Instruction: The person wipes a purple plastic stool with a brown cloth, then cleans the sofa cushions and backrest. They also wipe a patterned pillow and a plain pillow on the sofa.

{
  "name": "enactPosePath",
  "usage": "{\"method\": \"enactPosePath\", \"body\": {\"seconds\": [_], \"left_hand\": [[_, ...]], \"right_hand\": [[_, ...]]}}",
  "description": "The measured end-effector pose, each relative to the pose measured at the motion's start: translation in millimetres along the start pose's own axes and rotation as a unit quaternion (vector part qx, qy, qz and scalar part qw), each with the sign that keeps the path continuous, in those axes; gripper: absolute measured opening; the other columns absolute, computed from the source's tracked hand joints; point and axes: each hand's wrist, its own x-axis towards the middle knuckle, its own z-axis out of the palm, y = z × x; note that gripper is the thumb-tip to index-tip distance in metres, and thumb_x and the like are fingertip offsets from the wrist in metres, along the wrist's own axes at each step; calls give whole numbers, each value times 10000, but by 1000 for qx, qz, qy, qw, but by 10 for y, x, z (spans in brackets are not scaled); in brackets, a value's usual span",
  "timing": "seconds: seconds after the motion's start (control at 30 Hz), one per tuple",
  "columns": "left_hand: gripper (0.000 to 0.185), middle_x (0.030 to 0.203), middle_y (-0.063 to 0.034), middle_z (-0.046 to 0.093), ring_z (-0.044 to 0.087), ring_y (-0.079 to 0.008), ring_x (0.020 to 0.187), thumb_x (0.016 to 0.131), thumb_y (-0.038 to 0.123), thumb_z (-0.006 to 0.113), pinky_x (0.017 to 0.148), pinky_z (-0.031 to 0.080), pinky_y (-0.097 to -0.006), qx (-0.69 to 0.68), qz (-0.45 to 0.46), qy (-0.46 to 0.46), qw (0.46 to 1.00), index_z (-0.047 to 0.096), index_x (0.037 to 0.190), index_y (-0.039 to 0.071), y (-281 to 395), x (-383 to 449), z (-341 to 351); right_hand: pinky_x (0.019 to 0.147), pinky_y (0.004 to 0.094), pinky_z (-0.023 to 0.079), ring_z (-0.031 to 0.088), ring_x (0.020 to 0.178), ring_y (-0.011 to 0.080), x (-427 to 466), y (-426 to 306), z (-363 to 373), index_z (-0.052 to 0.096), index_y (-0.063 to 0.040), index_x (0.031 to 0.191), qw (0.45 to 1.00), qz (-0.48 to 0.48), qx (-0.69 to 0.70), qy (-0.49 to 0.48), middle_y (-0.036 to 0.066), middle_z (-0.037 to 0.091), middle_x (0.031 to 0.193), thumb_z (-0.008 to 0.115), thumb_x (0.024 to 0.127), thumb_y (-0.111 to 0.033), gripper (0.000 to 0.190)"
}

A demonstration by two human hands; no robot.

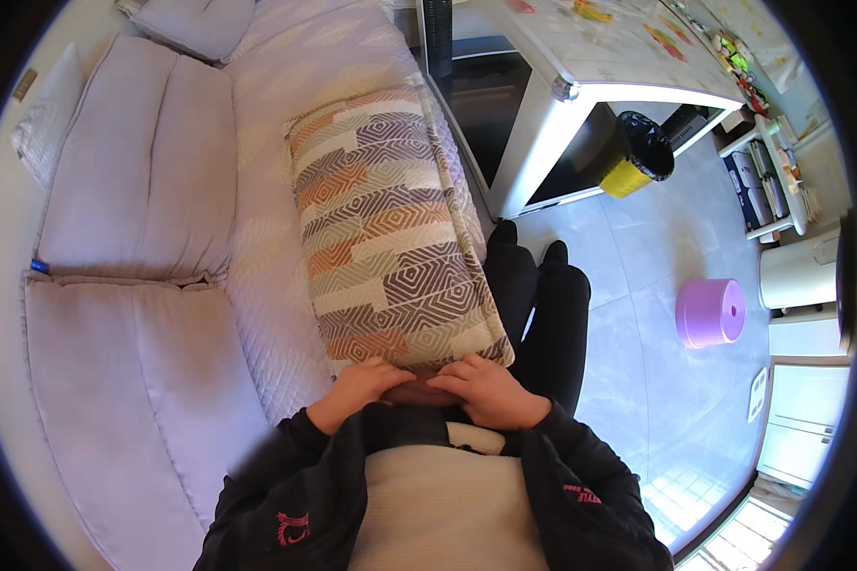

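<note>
A long patterned cushion (393,235), with rows of brown, orange, grey and cream diamond shapes, lies flat along the seat of a sofa. My left hand (361,385) grips the left part of its near end, and my right hand (489,389) holds that same end near the right corner. Both thumbs point inward over the edge; most of my fingers are hidden under or behind the fabric. Between the thumbs shows a dark reddish-brown patch (423,389), and I cannot tell whether it belongs to the cushion.
Mauve back cushions (136,164) line the sofa (264,214) on the left. A white-framed table (628,53) stands ahead at right, with a yellow bin (625,178) lined in black. On the tiled floor (614,371) is a purple stool (707,314). Shelving (771,182) edges the right.
</note>
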Motion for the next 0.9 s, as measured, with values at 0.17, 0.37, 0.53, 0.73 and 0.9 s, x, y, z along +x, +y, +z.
{"method": "enactPosePath", "body": {"seconds": [0.17, 0.37, 0.53, 0.73, 0.9], "left_hand": [[495, 1278, -96, 627, 585, -309, 1155, 804, 250, 700, 982, 441, -434, 94, 35, 178, 979, 659, 1285, 138, 9, -94, 406], [507, 1385, -142, 566, 551, -324, 1252, 848, 265, 667, 1071, 373, -492, 162, 42, 302, 938, 637, 1339, 142, -227, -121, 774], [515, 1399, -143, 546, 527, -321, 1289, 896, 184, 601, 1113, 340, -520, 229, -20, 314, 921, 546, 1406, 139, -486, 359, 382], [788, 1441, -209, 479, 442, -406, 1339, 764, 236, 792, 1124, 317, -528, 135, -225, 515, 816, 467, 1472, 118, -734, 514, -808], [815, 1476, -195, 468, 447, -389, 1342, 791, 301, 784, 1082, 351, -540, 257, -346, 592, 682, 431, 1497, 99, -660, -1070, -1556]], "right_hand": [[870, 378, 501, 572, 1014, 288, 26, 102, 43, 652, -154, 1230, 999, -28, -3, 44, 40, 622, 1122, 647, 760, -8, 492], [848, 371, 506, 576, 1008, 267, 29, 281, 151, 659, -191, 1195, 992, -57, -92, 71, 26, 608, 1086, 636, 791, -69, 423], [805, 400, 506, 602, 932, 291, 818, 744, 56, 663, -164, 1160, 968, -128, -166, 141, 53, 631, 1038, 608, 794, -82, 379], [975, 494, 468, 550, 1129, 408, 2115, 1236, -160, 615, -118, 1274, 966, 25, -152, 205, 145, 609, 1192, 563, 728, 68, 579], [1002, 504, 437, 527, 1147, 441, 1894, 912, 87, 602, -81, 1275, 986, -25, -73, 149, 205, 577, 1180, 577, 709, 67, 585]]}}
